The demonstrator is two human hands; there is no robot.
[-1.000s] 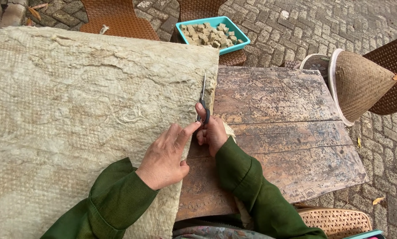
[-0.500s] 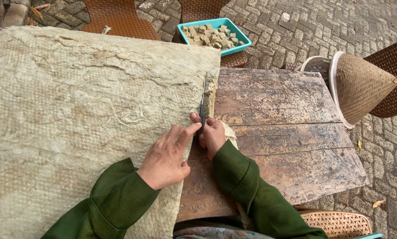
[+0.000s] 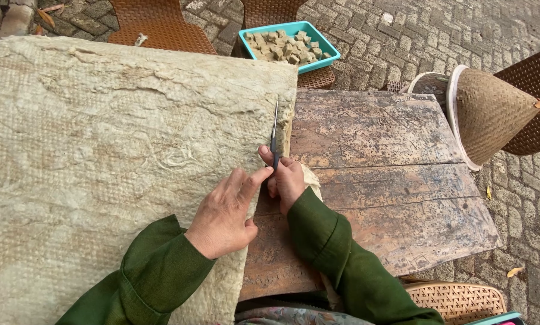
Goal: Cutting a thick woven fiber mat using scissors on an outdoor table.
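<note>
Seemingly, head view: fibrous sheet [image 3: 119, 156] judged soft, light, floppy, easily torn; best pinned flat just beside cut line. Pale beige, coarse, woven-imprinted, spread over worn wooden table [image 3: 390, 180]. Left hand [image 3: 224, 213] pressed flat on sheet edge, nothing grasped. Right hand [image 3: 285, 177] closed round knife [image 3: 274, 135], blade running away from grip along edge.

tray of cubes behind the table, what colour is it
The tray is turquoise, holding beige cubes. The head view shows it, at the top.
</note>
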